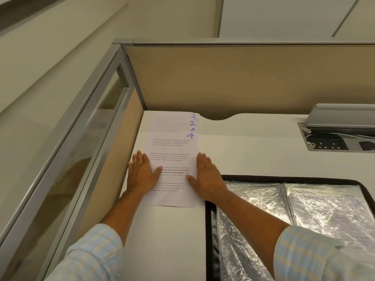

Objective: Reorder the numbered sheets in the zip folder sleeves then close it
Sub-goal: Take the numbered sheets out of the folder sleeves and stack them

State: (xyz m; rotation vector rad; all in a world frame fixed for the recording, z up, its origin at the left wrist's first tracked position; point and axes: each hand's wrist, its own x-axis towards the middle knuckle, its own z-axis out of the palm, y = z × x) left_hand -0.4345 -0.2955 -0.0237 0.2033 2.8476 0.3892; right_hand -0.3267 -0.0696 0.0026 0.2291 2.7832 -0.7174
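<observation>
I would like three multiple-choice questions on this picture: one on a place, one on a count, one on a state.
1. Where do the sheets lie relative to the folder?
A. left of it
B. inside it
C. right of it

2. How many handwritten numbers show?
A. two
B. four
C. six

3. The folder is
A. zipped shut
B. open
C. upright

Key:
1 A, the sheets are fanned on the desk beside the folder.
2 B, 3, 2, 1 and 4 show.
3 B, its sleeves are exposed.

The left hand and right hand press flat on the sheets.

sheets | blue handwritten numbers, far to near: 3, 2, 1, 4 | printed paragraphs mostly illegible
</observation>
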